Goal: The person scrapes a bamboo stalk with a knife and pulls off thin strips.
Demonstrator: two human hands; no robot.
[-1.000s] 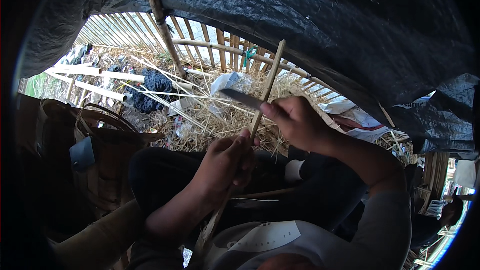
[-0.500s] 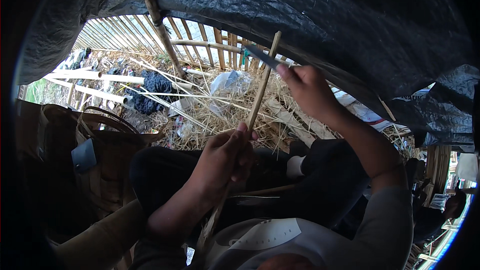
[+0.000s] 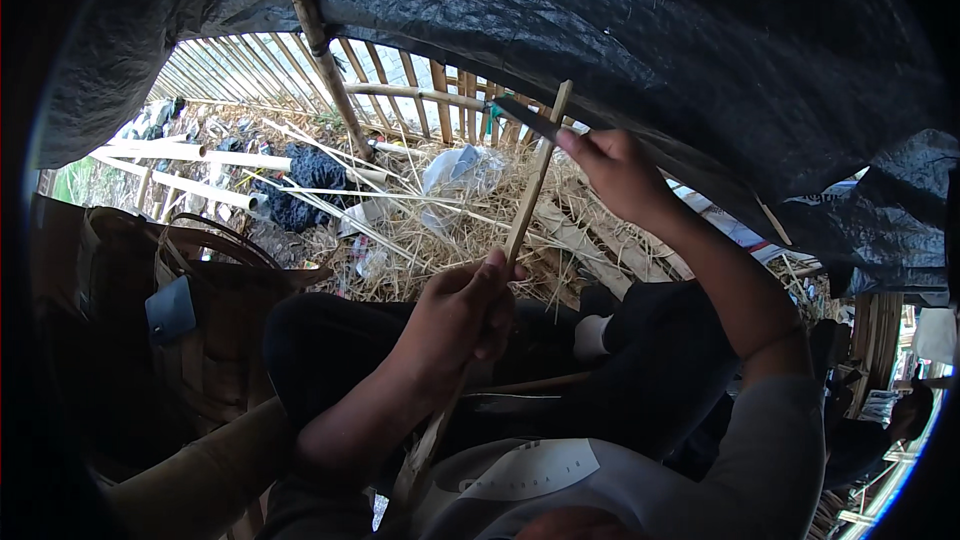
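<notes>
The stick (image 3: 527,202) slants from seven to one o'clock, wrapped in the left hand's (image 3: 455,312) closed fingers; the right hand (image 3: 618,172) — nearer its top — clasps the knife (image 3: 526,119), blade crossing it toward ten o'clock.

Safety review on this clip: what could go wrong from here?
The knife in the right hand could slip down the wooden strip toward the ungloved left hand gripping it lower down.

The strip's upper end looks unsupported, so it might flex or twist under pressure.
</notes>
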